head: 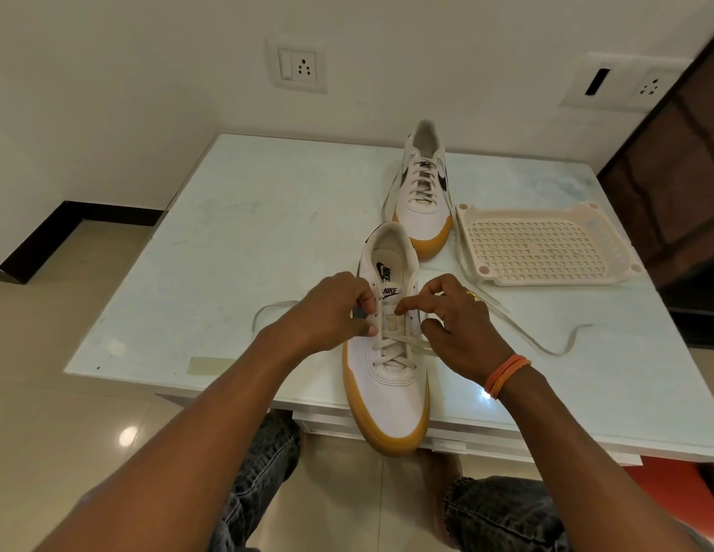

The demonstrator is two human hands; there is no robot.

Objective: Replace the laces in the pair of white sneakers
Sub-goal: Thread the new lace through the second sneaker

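on the pale table (228,241), the near sneaker (391,392) lay toe-first over the near edge; left hand (331,312) pinched its eyelet flap, right hand (455,320) pinched the lace (546,344); second sneaker (425,193) stood farther back.

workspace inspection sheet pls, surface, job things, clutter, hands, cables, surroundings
surface: pale table, strip of tape near its front edge
job's things: near sneaker laced only at the lower eyelets, toe past the table edge, lace ends trailing both sides; far sneaker fully laced
clutter: perforated plastic tray, right of the far sneaker
grippers: left hand and right hand pinch at the near sneaker's upper eyelets
cables: nothing seen
surroundings: wall sockets, tiled floor
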